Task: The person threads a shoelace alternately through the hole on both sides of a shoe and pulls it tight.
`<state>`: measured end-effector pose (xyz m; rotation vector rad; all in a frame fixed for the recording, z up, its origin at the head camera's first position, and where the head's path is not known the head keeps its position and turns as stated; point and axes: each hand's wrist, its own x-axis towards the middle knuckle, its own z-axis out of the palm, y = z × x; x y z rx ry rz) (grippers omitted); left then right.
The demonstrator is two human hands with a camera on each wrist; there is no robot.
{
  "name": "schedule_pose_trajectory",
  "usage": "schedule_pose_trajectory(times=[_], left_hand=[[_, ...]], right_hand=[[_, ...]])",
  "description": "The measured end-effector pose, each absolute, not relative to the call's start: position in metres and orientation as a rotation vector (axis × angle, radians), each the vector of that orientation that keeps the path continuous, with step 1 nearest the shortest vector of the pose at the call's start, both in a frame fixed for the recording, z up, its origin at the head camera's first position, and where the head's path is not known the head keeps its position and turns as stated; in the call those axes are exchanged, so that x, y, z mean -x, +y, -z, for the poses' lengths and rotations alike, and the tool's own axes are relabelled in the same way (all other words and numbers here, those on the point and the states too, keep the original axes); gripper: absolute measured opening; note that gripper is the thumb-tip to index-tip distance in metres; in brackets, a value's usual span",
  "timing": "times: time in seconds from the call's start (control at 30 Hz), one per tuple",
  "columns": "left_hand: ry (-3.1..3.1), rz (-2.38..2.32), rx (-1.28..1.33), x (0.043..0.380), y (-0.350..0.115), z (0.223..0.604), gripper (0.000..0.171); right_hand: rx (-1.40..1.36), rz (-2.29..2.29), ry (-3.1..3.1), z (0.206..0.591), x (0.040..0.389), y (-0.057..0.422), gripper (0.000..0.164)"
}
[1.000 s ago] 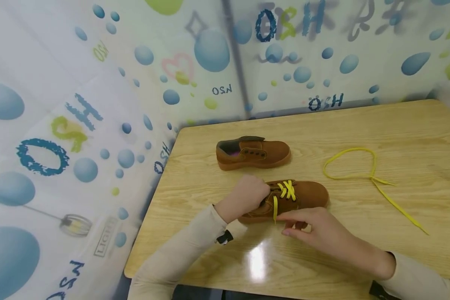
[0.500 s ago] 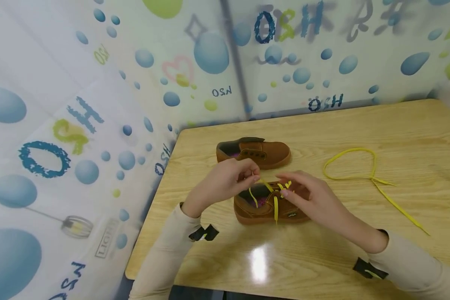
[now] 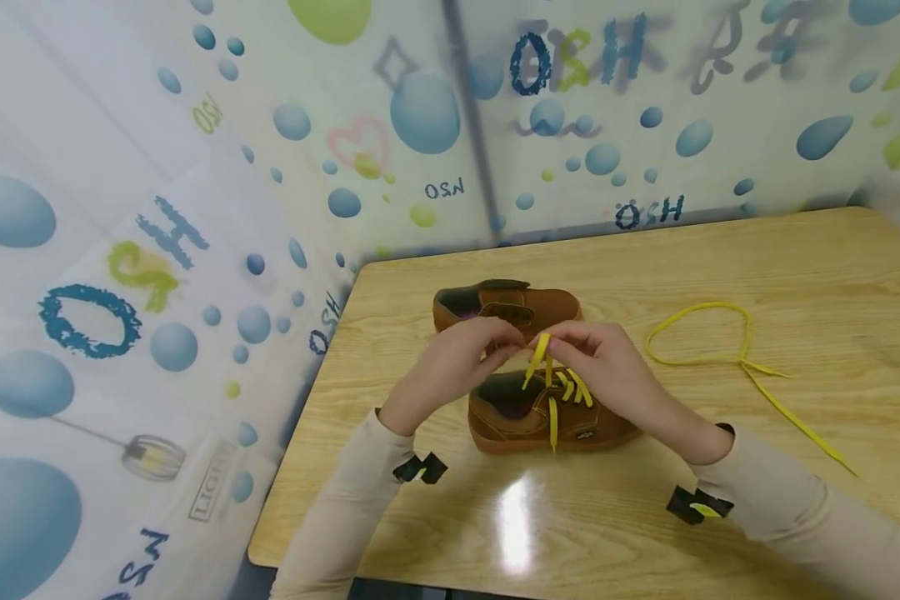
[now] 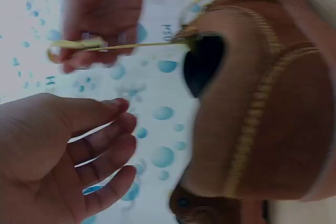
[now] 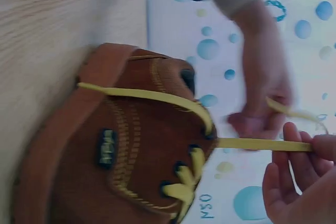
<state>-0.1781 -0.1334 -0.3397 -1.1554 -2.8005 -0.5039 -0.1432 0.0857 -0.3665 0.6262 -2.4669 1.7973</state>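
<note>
A brown shoe [image 3: 495,429] with yellow stitching stands on the table, its toe to the right and partly behind my right hand. My right hand [image 3: 607,358] pinches a yellow shoelace [image 5: 252,144] above the shoe, pulling it taut from an upper eyelet; the lace's free end loops back over the fingers. Close by on the left is my left hand [image 4: 68,150], its fingers loosely bent, with nothing between them in the left wrist view. The other lace end [image 3: 552,421] hangs down the shoe's near side. Crossed lacing [image 5: 184,182] fills the eyelets nearer the toe.
Behind, a second brown shoe [image 3: 558,307] without a lace lies partly hidden by my left hand. A loose yellow shoelace [image 3: 742,361] lies looped on the wooden table [image 3: 720,517] to the right. Patterned curtains [image 3: 435,208] border the table at the back and left.
Both hands have risen from the shoe to just above it. The left hand, which held the lace half a second ago, has let go, and the right hand now pinches it.
</note>
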Motion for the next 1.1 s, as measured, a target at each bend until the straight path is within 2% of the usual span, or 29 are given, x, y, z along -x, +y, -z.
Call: schedule_pose_trajectory(times=[0.2,0.43,0.83,1.1], left_hand=[[-2.772,0.371,1.355,0.183,-0.124,0.376,0.024],[-2.698,0.471,1.226,0.184,-0.115,0.392,0.014],[-2.780,0.810,1.047,0.191,-0.113,0.398,0.014],[-2.792,0.851,1.024,0.192,-0.113,0.400,0.014]], right_hand=[[-0.568,-1.875,-2.307,0.343,0.142,0.086,0.027],[-0.569,-1.997,-2.208,0.322,0.139,0.086,0.032],[-0.443,-2.220,-2.820,0.385,0.155,0.097,0.032],[-0.391,-2.072,-2.946,0.388,0.160,0.095,0.027]])
